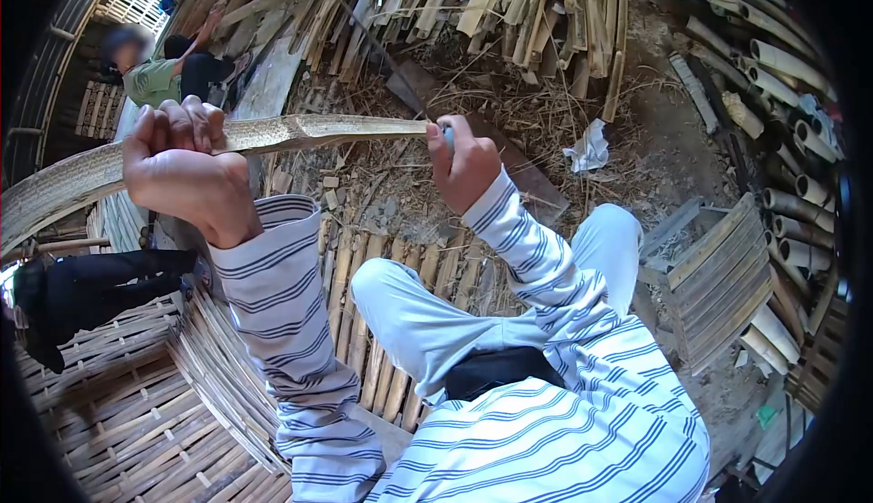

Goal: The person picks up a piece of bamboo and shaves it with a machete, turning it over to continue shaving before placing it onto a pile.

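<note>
My left hand (186,157) is closed round a long split bamboo strip (73,176), its fingers curled over the top. The strip runs from the far left edge across to my right hand and narrows to a pale, cut-looking end. My right hand (464,165) is closed right at that narrow end, on a knife (406,86) whose long, thin dark blade points up and away to the left. A bluish bit shows between the fingers; the rest of the handle is hidden.
Split bamboo pieces (518,3) lie heaped ahead; bamboo tubes (800,185) are stacked at right. A small slatted stool (718,285) stands beside my knee. Shavings and a crumpled white scrap (589,146) litter the ground. One person (155,75) sits far left; another's dark-clad legs (109,289) show below.
</note>
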The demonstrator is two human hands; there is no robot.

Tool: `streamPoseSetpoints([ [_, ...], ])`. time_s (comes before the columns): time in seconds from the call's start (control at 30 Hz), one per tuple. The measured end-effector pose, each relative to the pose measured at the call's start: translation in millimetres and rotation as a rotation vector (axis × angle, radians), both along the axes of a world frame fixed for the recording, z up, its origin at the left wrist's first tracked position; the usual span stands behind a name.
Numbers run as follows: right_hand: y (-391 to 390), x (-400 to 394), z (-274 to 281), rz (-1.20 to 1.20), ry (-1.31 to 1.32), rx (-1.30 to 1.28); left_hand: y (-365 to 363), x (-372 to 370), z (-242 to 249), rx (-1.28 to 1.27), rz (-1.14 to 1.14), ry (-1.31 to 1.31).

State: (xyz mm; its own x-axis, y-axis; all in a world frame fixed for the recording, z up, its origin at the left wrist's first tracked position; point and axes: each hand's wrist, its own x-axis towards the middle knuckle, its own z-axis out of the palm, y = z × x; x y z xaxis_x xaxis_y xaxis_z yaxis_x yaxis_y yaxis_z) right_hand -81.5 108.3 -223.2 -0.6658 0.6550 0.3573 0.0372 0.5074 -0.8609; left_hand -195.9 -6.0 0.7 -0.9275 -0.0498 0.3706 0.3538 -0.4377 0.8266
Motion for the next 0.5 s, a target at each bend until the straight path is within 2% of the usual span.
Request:
streamPoseSetpoints([
  [0.07,-4,5,4,-0.020,0.145,0.007,2,-3,1,-0.024,-0.013,0.006],
  [0.1,-9,9,-24,-0.036,0.113,-0.048,1,-3,1,-0.037,-0.019,0.007],
  [0.17,-10,7,-123,-0.036,-0.393,-0.066,-1,-6,2,-0.035,-0.022,0.010],
  [0.2,-10,10,-149,-0.035,-0.650,-0.075,-5,-6,0,-0.035,-0.021,0.006],
  [0.3,-5,-3,-128,-0.149,-0.640,0.107,-11,-26,-5,0.039,-0.053,0.035],
  [0.33,0,-6,-118,-0.100,-0.598,0.002,-18,-25,-7,0.009,-0.065,0.025],
  [0.4,8,-16,-90,-0.080,-0.523,0.000,-1,-15,1,-0.023,-0.017,0.038],
  [0.47,11,-16,-31,-0.040,-0.215,-0.067,3,-9,0,-0.057,-0.005,0.018],
  [0.5,14,-13,-3,-0.027,-0.094,-0.012,6,-7,1,-0.043,0.017,0.015],
])
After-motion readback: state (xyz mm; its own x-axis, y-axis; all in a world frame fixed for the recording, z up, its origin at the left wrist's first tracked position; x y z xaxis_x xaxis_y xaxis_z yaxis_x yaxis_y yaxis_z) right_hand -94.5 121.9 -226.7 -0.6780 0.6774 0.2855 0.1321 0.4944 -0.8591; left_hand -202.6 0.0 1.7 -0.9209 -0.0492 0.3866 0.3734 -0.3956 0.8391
